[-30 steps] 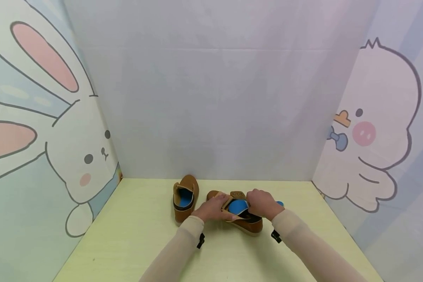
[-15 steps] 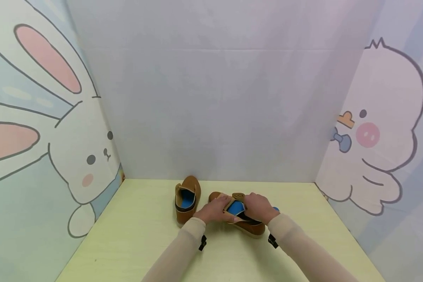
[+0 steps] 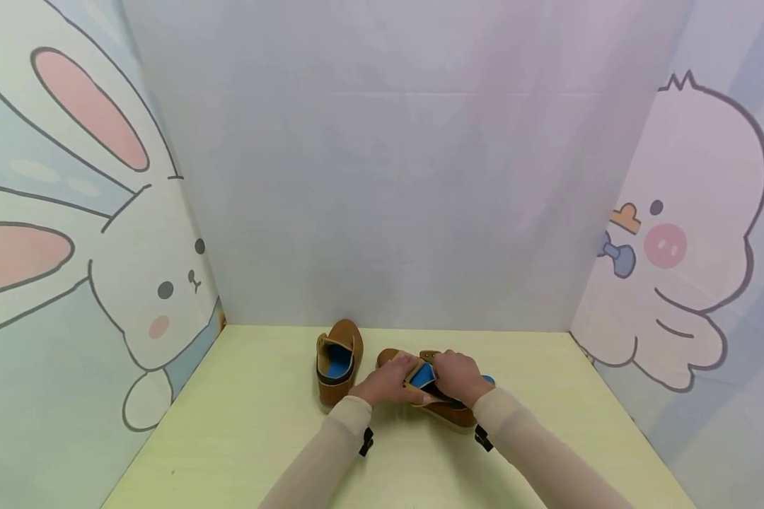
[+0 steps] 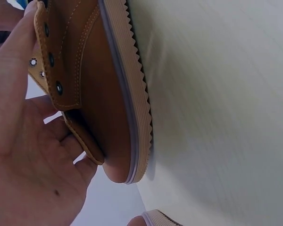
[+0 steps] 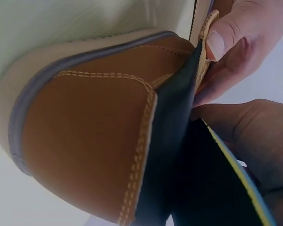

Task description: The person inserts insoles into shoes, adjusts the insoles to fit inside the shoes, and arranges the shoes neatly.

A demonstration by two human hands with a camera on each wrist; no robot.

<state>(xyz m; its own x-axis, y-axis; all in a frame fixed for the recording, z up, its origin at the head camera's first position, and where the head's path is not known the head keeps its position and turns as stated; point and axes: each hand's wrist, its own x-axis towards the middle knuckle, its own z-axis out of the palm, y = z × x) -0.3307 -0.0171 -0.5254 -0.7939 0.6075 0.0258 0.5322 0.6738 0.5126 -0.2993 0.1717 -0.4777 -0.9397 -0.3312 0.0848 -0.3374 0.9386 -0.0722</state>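
Two brown shoes lie on the pale yellow table (image 3: 242,424). The left shoe (image 3: 335,367) stands alone with a blue insole inside. My left hand (image 3: 400,376) grips the right shoe (image 3: 448,412) by its eyelet flap (image 4: 52,80), thumb on the flap's edge, and holds the opening wide. My right hand (image 3: 448,369) holds a blue insole (image 3: 424,375) that is partly inside this shoe. In the right wrist view the insole's dark underside (image 5: 212,183) slants into the opening beside the brown heel (image 5: 94,136), and the left thumb (image 5: 226,37) pinches the flap.
Walls box in the table: a rabbit picture (image 3: 146,283) on the left, a plain pale wall (image 3: 388,212) behind, a chick picture (image 3: 675,247) on the right. The lone shoe's toe (image 4: 155,219) lies close to the held shoe. Bare tabletop lies in front of both shoes.
My right hand has moved left and inward with the insole, and less blue shows outside the shoe. The left hand keeps its grip on the flap.
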